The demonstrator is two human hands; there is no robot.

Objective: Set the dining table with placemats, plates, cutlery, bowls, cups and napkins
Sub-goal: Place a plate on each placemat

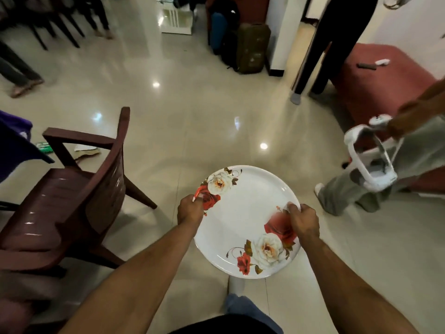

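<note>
A round white plate (243, 213) printed with red and white roses is held level in front of me, above the tiled floor. My left hand (190, 210) grips its left rim, and a small orange and white object sticks out above the fingers. On the opposite rim, my right hand (304, 221) curls round the edge. No dining table is in view.
A dark wooden armchair (72, 201) stands close on my left. A person in grey trousers (375, 179) holding a white headset (368, 160) stands to the right, beside a red sofa (385, 78). Another person's dark legs (320, 54) and bags (250, 47) are farther back.
</note>
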